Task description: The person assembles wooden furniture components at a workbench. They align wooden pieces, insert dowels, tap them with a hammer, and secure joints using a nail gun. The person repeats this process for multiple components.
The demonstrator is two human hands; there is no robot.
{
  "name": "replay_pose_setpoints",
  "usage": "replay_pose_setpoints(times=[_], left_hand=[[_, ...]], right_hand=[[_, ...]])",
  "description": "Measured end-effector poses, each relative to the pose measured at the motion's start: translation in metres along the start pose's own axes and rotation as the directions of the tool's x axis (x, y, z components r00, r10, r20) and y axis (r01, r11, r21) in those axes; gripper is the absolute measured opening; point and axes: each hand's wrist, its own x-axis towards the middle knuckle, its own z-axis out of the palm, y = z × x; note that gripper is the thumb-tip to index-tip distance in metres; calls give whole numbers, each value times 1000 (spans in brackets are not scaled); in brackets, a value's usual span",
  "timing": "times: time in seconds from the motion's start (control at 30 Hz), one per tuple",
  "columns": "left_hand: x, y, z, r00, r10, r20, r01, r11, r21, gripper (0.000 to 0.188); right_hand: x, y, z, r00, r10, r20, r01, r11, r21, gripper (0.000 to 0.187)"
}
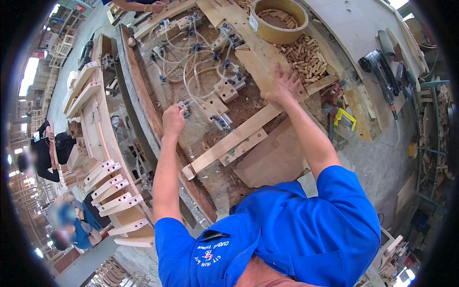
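Observation:
My left hand is closed, its fingertips around a small grey valve-like fitting on the worn bench top. Fingers spread, my right hand lies over the edge of a flat wooden board, beside a heap of wooden dowels. A long pale wooden bar runs slantwise from below my right hand to a small wood block. Against the bar sits a shorter wooden block with holes. Pneumatic clamps with clear hoses stand between and beyond my hands.
A round yellow-brown tub holding dowels stands at the far right. A nail gun lies on the right-hand table. Wooden parts with holes line a rack at left. Other people are nearby; one person's arm reaches in at the top.

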Motion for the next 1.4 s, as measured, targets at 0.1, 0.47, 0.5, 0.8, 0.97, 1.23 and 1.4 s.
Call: replay_pose_setpoints(times=[0.1, 0.47, 0.5, 0.8, 0.97, 1.23, 1.4], left_hand=[[5, -4, -4, 1000, -14, -20, 14, 1000, 14, 9], [-28, 11, 4, 997, 65, 29, -67, 993, 98, 15], [-28, 13, 2, 997, 70, 35, -73, 992, 98, 16], [-113, 81, -13, 993, -99, -69, 84, 977, -194, 30], [-208, 126, 10, 994, -105, 5, 104, 977, -187, 32], [-213, 178, 49, 1000, 21, -13, -21, 1000, -9, 50], [-203, 188, 63, 999, 43, -19, -42, 995, 89, 61]], right_hand=[[-2, -2, 0, 1000, -20, -15, 20, 1000, 12, 136], [-4, -7, -7, 999, 26, 40, -26, 1000, -9, 137], [-4, -5, -6, 999, 21, 30, -20, 1000, -3, 138], [-37, 97, -5, 955, -100, -280, 199, 915, 351, 90], [-141, 209, 26, 925, 131, -357, 20, 921, 389, 54], [-166, 268, 75, 961, 257, -103, -221, 935, 277, 45], [-153, 282, 96, 926, 280, -253, -141, 878, 458, 45]])
